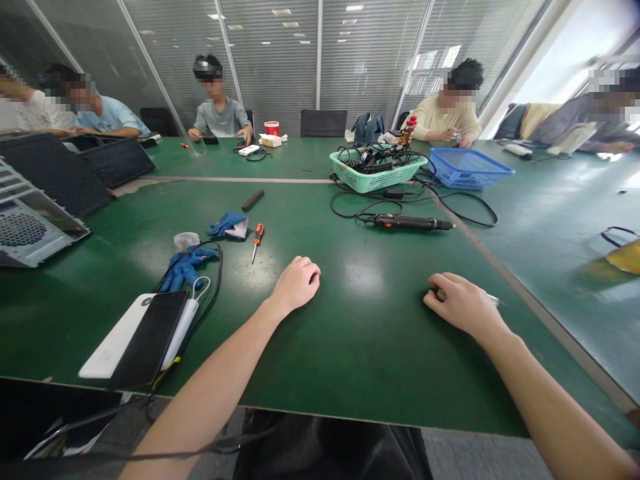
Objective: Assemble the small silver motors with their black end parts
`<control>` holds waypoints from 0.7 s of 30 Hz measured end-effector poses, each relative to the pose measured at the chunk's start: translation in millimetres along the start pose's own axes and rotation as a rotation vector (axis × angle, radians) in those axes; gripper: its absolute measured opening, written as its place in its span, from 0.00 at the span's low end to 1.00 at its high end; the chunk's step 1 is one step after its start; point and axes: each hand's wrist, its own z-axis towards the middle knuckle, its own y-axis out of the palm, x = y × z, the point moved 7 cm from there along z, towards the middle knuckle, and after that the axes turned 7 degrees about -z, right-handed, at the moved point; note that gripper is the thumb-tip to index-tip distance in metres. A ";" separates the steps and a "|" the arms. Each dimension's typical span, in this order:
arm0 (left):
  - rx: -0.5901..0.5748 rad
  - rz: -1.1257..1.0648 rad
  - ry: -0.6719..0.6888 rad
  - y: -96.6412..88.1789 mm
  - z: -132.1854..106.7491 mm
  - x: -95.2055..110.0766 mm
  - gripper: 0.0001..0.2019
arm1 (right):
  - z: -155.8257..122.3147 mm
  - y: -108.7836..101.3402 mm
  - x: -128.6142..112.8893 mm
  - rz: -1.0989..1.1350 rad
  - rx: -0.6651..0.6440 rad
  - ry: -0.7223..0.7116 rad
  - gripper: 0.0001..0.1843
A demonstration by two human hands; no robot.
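Note:
My left hand (297,283) rests on the green table (345,347) in a loose fist, with nothing visible in it. My right hand (463,303) lies farther right, its fingers curled round a small object. A pale, shiny end (493,300) pokes out beyond the knuckles, but the rest is covered and its kind does not show. Up and to the left of my left hand lies an orange-handled screwdriver (258,235). A black electric screwdriver (413,223) with a cable lies beyond both hands.
At left are blue gloves (186,267), a white device and black phone (155,337) with cables, and a metal computer case (35,230). A green basket (377,179) of tools and a blue basket (467,170) stand farther back. Several people sit around the table.

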 end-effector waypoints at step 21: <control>-0.014 0.019 -0.004 -1.7 -0.4 -1.2 0.08 | -41.3 2.1 36.7 -0.016 0.058 -0.199 0.06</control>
